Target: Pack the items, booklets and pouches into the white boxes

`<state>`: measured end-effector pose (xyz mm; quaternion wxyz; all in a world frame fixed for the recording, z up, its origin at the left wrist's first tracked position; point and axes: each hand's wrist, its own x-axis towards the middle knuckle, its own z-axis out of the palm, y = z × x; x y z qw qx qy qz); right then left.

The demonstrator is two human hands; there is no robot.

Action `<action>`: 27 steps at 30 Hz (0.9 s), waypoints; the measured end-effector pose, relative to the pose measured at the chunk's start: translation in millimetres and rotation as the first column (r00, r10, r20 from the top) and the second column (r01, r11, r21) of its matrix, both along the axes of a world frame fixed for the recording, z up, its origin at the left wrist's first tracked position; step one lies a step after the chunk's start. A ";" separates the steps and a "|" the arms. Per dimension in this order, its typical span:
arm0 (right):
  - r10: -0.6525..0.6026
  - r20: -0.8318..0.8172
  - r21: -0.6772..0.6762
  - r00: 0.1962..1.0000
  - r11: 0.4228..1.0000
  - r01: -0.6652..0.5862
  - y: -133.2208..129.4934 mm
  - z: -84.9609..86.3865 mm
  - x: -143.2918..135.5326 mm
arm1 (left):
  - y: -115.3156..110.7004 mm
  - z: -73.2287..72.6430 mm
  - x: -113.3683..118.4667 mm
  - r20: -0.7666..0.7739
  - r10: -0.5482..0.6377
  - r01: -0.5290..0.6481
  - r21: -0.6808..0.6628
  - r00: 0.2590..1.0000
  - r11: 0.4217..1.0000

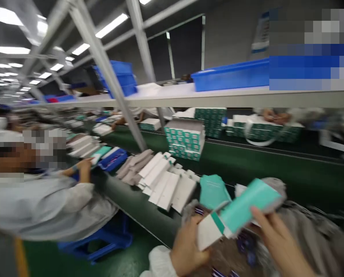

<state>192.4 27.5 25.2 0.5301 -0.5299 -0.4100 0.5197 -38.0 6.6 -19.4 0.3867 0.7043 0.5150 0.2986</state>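
Note:
In the head view my left hand (189,246) grips a small white box (209,231) with a green edge at its end. My right hand (278,238) has its thumb and fingers around a flat teal packet (249,206). The packet's near end meets the green-edged end of the box; whether it is inside, I cannot tell. Just behind lies another teal packet (214,190). Below my hands is a brown surface (229,256) with several small dark purple items (247,246), partly blurred. Grey cloth-like material (310,231) lies to the right.
White boxes (166,188) and grey pouches (136,165) lie in piles on the bench. A stack of green-and-white boxes (185,138) stands on the green conveyor (247,157). A co-worker's sleeve (53,207) is at left, above a blue stool (99,242). Overhead runs a shelf (172,100).

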 end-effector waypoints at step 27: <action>0.329 0.760 0.046 0.561 0.834 -0.550 -13.4 -4.0 -5.4 | -23.4 -11.6 28.8 0.158 -0.129 0.144 -0.085 0.979 0.986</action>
